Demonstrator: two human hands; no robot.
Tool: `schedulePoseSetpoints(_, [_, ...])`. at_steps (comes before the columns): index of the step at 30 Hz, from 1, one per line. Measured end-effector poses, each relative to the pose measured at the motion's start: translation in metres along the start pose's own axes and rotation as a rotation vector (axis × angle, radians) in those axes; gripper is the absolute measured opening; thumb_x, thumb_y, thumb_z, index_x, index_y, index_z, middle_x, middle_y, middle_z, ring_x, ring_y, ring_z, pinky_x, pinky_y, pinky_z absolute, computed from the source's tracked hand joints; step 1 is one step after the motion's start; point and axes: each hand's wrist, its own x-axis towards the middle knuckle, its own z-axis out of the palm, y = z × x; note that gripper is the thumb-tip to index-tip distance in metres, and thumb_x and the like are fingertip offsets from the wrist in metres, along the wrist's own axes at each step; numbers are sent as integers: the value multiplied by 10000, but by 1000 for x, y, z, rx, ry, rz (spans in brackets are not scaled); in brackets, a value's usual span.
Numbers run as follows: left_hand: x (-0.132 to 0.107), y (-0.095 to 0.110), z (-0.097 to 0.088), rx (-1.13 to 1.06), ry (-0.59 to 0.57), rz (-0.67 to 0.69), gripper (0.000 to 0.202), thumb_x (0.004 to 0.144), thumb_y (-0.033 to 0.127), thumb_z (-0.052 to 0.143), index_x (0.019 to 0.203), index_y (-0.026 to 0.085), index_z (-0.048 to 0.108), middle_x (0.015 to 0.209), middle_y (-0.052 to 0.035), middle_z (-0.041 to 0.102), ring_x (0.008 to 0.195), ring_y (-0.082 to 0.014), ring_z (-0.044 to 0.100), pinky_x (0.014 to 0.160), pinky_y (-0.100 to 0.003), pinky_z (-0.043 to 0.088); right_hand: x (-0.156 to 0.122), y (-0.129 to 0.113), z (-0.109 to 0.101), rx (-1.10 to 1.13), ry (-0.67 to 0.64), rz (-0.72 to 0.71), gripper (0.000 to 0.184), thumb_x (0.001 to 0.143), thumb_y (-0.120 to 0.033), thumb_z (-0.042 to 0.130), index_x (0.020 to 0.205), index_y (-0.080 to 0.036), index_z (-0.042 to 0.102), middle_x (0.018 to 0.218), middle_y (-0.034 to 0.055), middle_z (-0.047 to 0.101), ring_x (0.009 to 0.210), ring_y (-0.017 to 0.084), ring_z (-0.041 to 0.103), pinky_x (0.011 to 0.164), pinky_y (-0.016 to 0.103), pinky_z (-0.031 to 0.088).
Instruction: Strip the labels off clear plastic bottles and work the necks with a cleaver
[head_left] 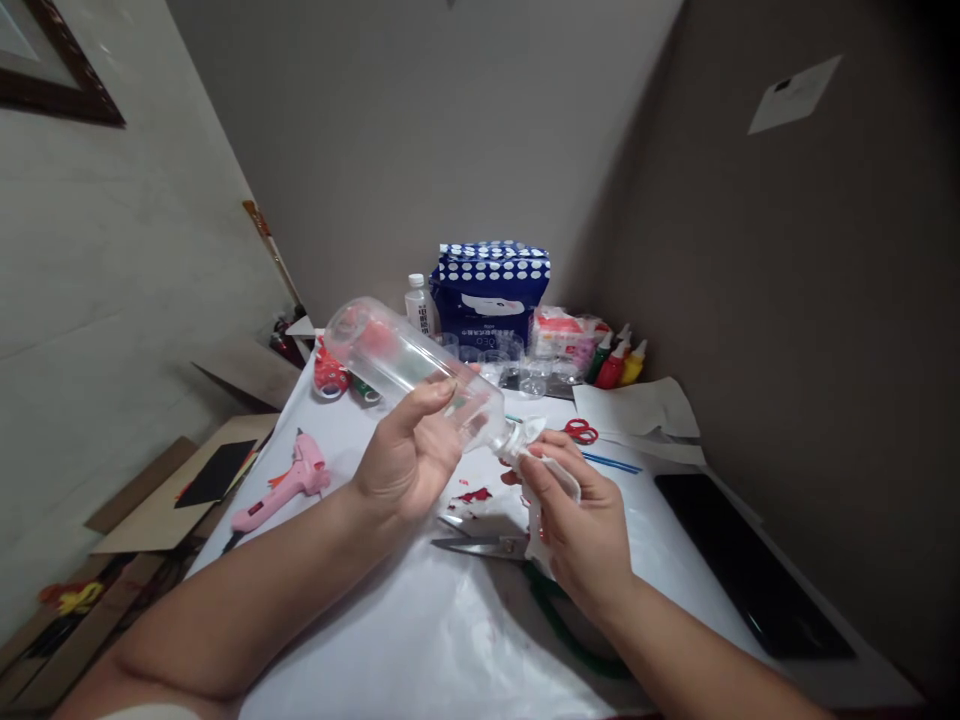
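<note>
My left hand (416,450) is partly curled around a clear plastic bottle (416,368), thumb lying along its near side. The bottle is held tilted above the white worktop (375,640), its neck lower and directed at my right hand (585,510). My right hand is nearly closed, fingers pinching a white tissue (535,428) at the neck. Green-handled scissors (480,545) lie below, partly hidden.

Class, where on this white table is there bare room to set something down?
Mainly the near part of the white table, between the left forearm and the green-handled scissors; a narrower strip lies between the right forearm and the black slab. The far end is crowded with the blue bag, clear cups and squeeze bottles.
</note>
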Motion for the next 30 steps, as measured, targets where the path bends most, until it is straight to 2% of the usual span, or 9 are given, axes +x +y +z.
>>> schedulePoseSetpoints(4, [1, 3, -2, 25, -3, -6, 212, 680, 298, 667, 865, 197, 648, 1003, -44, 690, 909, -228, 639, 772, -340, 504, -5, 6, -5, -175, -224, -306, 313, 855, -155, 577, 1035, -389, 681, 1061, 21, 531, 1014, 188, 530, 873, 387, 483])
schedulePoseSetpoints(6, [3, 4, -3, 36, -11, 15, 231, 703, 334, 659, 893, 204, 641, 993, -41, 691, 875, -214, 641, 742, -329, 508, -6, 5, -6, -288, -317, -380, 409, 853, -147, 569, 1167, -405, 610, 1132, 32, 533, 1121, 215, 476, 960, 429, 429])
schedulePoseSetpoints(11, [2, 2, -2, 22, -58, 70, 195, 724, 317, 627, 887, 213, 640, 945, -9, 690, 848, -185, 637, 746, -318, 506, -2, 4, -9, -498, -429, -351, 672, 838, -210, 609, 1412, -401, 320, 1344, 60, 421, 1285, 252, 368, 1039, 456, 376])
schedulePoseSetpoints(15, [-3, -5, 0, 15, -49, 15, 230, 677, 281, 641, 891, 195, 644, 905, -10, 681, 772, -163, 623, 655, -286, 489, 5, 3, -10, -543, -532, -431, 698, 850, -138, 549, 1445, -370, 269, 1394, 72, 348, 1321, 240, 333, 1049, 407, 373])
schedulePoseSetpoints(19, [-5, -6, -1, 12, -31, -92, 269, 629, 275, 656, 876, 170, 655, 832, -24, 673, 751, -170, 618, 652, -284, 485, 6, -2, -11, -588, -557, -514, 697, 864, -129, 502, 1463, -368, 237, 1329, 81, 346, 1281, 226, 355, 1047, 381, 362])
schedulePoseSetpoints(23, [-5, 4, -1, 53, -79, -76, 265, 604, 222, 629, 861, 172, 668, 821, -33, 673, 831, -224, 627, 768, -366, 497, 5, -7, -16, -600, -605, -443, 651, 902, -217, 433, 1497, -269, 175, 1085, 98, 471, 1187, 248, 365, 1015, 417, 377])
schedulePoseSetpoints(26, [-5, 10, 0, 64, -123, -92, 278, 590, 208, 627, 862, 187, 679, 791, -40, 670, 895, -282, 627, 850, -456, 477, 3, -6, -21, -440, -507, -472, 587, 889, -231, 446, 1458, -278, 311, 1051, 90, 501, 1083, 248, 443, 932, 426, 437])
schedulePoseSetpoints(28, [-5, 12, 0, 54, -139, -104, 292, 589, 222, 635, 874, 181, 682, 829, -53, 674, 946, -298, 615, 878, -469, 466, 3, -6, -21, -334, -344, -475, 475, 857, -177, 522, 1306, -332, 525, 1110, 71, 524, 1031, 227, 512, 862, 392, 476])
schedulePoseSetpoints(30, [-5, 12, 0, 56, -147, -96, 307, 598, 235, 648, 895, 167, 684, 903, -64, 675, 1000, -294, 593, 900, -448, 457, 3, -6, -19, -230, -129, -383, 349, 815, -114, 598, 1083, -334, 641, 1052, 29, 584, 941, 187, 581, 799, 341, 501])
